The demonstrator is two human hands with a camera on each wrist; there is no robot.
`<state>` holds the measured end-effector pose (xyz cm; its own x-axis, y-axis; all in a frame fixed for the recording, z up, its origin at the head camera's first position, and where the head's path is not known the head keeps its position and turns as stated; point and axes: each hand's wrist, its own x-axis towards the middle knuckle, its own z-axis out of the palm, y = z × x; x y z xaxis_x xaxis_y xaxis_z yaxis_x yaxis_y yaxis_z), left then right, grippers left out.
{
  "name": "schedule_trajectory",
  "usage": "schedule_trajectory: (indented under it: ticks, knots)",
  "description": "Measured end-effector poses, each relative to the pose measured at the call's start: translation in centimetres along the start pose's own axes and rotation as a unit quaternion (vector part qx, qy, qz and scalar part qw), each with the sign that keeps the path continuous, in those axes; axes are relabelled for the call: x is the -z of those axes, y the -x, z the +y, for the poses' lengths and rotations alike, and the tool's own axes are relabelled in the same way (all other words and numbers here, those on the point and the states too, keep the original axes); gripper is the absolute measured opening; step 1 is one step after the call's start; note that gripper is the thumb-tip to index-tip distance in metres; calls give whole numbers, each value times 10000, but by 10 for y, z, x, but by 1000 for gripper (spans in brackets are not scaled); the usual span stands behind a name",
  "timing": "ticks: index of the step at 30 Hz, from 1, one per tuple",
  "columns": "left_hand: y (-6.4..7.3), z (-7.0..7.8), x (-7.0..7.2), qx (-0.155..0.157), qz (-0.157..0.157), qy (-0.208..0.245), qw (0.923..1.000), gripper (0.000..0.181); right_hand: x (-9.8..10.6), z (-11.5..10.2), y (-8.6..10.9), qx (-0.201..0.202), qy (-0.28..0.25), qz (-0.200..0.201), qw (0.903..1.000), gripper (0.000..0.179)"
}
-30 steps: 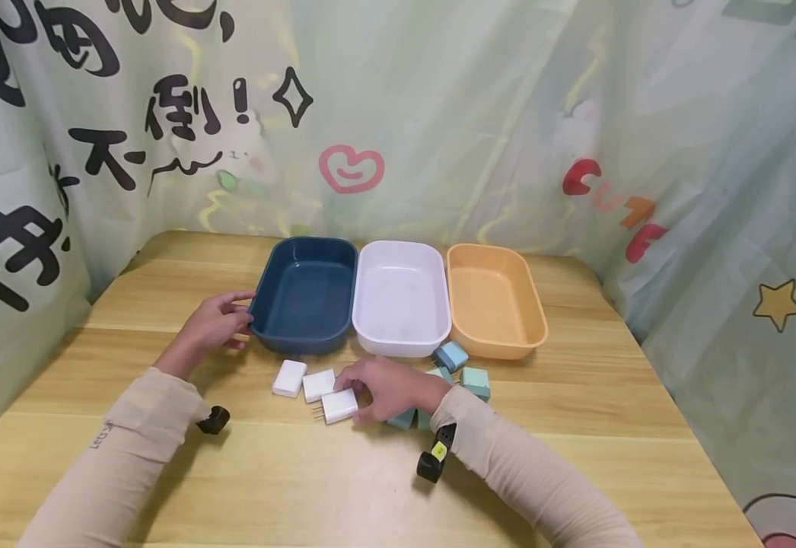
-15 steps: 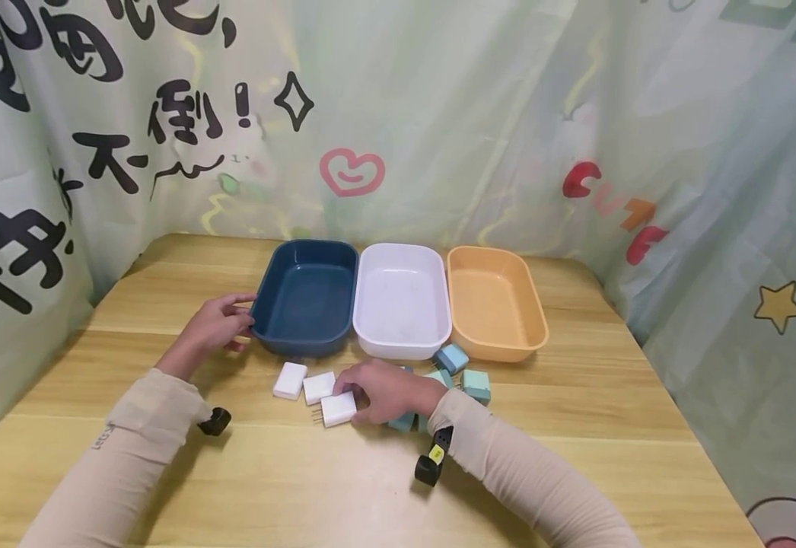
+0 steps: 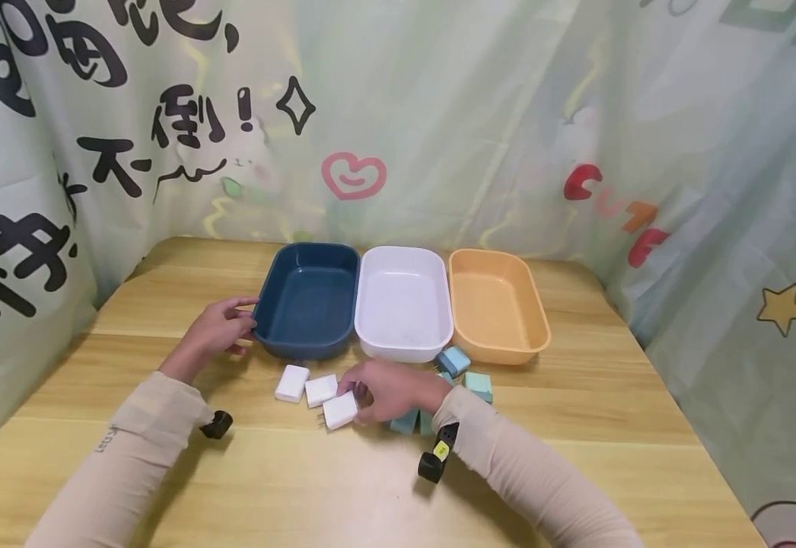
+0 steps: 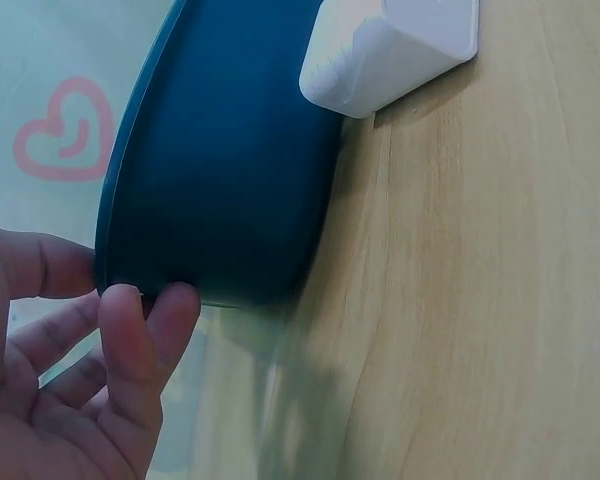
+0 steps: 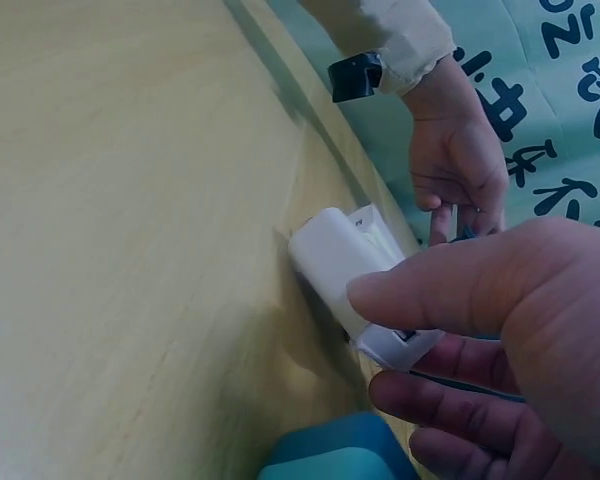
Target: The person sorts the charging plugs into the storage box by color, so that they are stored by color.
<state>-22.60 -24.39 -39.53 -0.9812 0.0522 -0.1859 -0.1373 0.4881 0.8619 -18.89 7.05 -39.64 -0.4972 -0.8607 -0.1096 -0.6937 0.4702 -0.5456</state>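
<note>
My left hand [image 3: 216, 329] holds the left rim of a dark blue tray [image 3: 305, 301]; in the left wrist view one finger is at the rim and others are against the outer wall. With thumb and fingers, my right hand [image 3: 398, 392] pinches a white plug-in charger [image 3: 339, 411], its metal prongs pointing left, close over the table. Just behind it lies a second white charger [image 3: 320, 391], and a third white charger [image 3: 291, 383] lies further left, in front of the tray. The right wrist view shows the thumb laid across the held charger [image 5: 330, 255].
A white tray [image 3: 405, 304] and an orange tray [image 3: 497, 304] stand beside the blue one. Partly under the right forearm are several blue and green chargers, among them a blue charger [image 3: 454, 360] and a mint charger [image 3: 478, 386]. A printed curtain [image 3: 466, 114] hangs behind the table.
The held white charger has tilted slightly in my right hand, its prong end dipping toward the near side. My left hand stays at the blue tray's rim.
</note>
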Motion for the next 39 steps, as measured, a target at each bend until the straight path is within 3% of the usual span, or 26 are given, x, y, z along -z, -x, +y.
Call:
schedule_trajectory:
  ticks: [14,23,30,39]
  knots:
    - [1,0,1,-6,-5,-55,10000,53,11,-5,-1,-11,-95,144,9999,35]
    - [2,2,2,-77,-105,102,9999,55,17,-5,-5,346,33,385,9987,33]
    - [2,-2,-1,-75,-87,137,9998,55,22,-7,-6,222,-124,553,9981,32]
    - [1,3,1,-132,-44,236,9996,54,29,-1,-12,133,-278,885,9956,33]
